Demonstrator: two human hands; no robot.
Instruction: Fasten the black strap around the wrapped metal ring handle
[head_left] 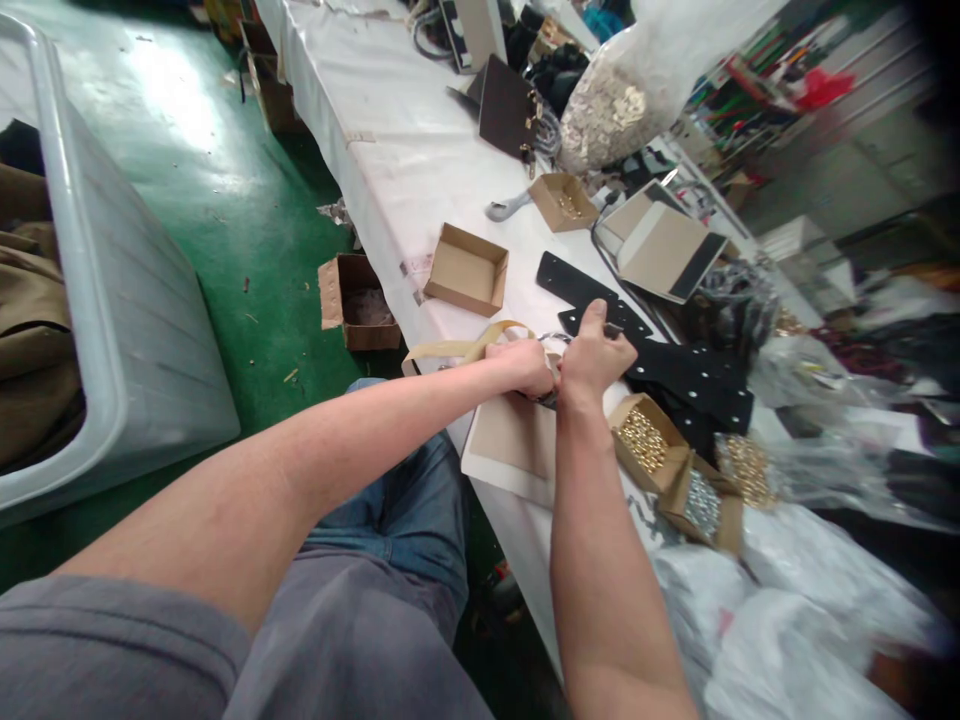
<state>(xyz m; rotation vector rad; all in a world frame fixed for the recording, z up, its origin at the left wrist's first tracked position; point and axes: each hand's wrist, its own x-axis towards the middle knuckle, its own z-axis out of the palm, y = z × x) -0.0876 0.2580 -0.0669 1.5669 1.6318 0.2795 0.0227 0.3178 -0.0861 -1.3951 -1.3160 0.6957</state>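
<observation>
My left hand point(525, 367) is closed at the near edge of the table, with a tan strap point(442, 350) looping out from its fingers. Right beside it, my right hand point(595, 358) is closed with the thumb up. A small dark piece shows at its fingers, too blurred to name. Some shiny metal lies between the two hands, partly hidden. Below them is a flat beige panel point(517, 445) with a pale border. Black perforated strips point(574, 280) lie just beyond my right hand, and more black pieces point(690, 375) spread to its right.
An open cardboard box point(469, 270) sits ahead of my hands. To the right are small boxes of gold rivets point(643, 440) and silver rivets point(703, 503). Farther back stand a bag of pale pieces point(607, 110) and a tape dispenser point(510, 206). A large grey bin point(150, 270) is at left.
</observation>
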